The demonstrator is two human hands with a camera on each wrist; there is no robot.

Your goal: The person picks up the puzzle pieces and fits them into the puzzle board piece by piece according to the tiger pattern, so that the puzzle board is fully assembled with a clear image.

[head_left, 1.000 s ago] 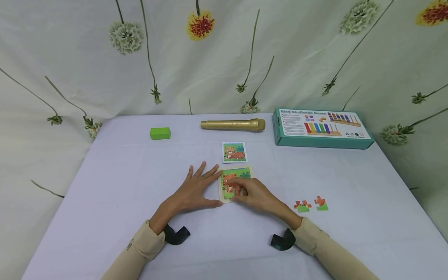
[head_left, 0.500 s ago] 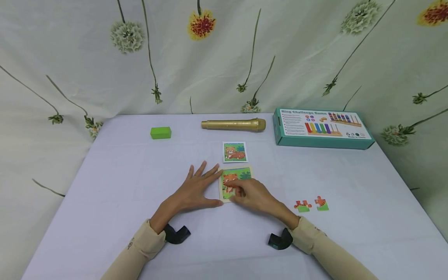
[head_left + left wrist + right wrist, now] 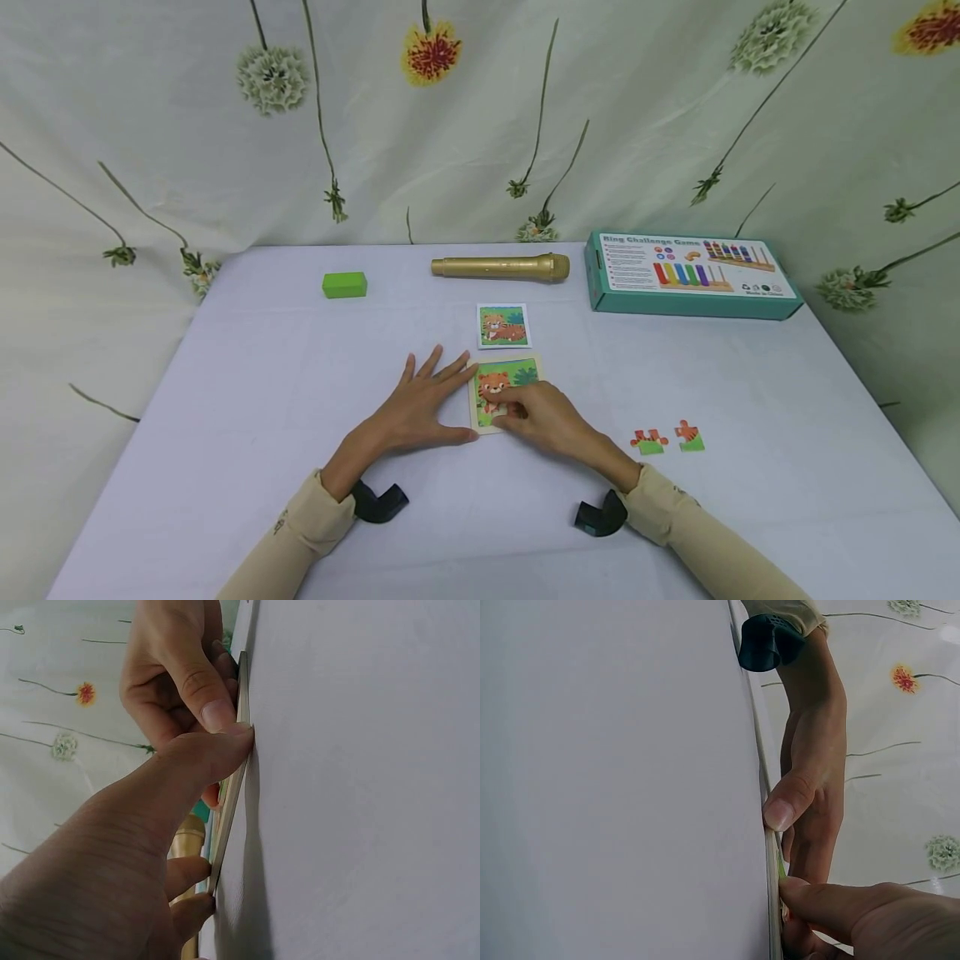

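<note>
A small wooden jigsaw puzzle board with a tiger picture lies on the white cloth. My left hand spreads along its left side, the thumb at the near corner and other fingertips at the far end of that edge. My right hand bends over the board's lower part. Its thumb and index finger pinch a puzzle piece down at the picture, mostly hidden under the hand. Right of it lie two loose puzzle pieces, orange and green. A square tiger picture card is just beyond the board.
A green block stands at the back left. Behind the card lies a gold microphone. A teal game box occupies the back right, before a flowered cloth backdrop.
My right hand and wrist have shifted slightly left, and its fingers have moved a little on the picture, showing more of the tiger's face. My left hand stays put.
</note>
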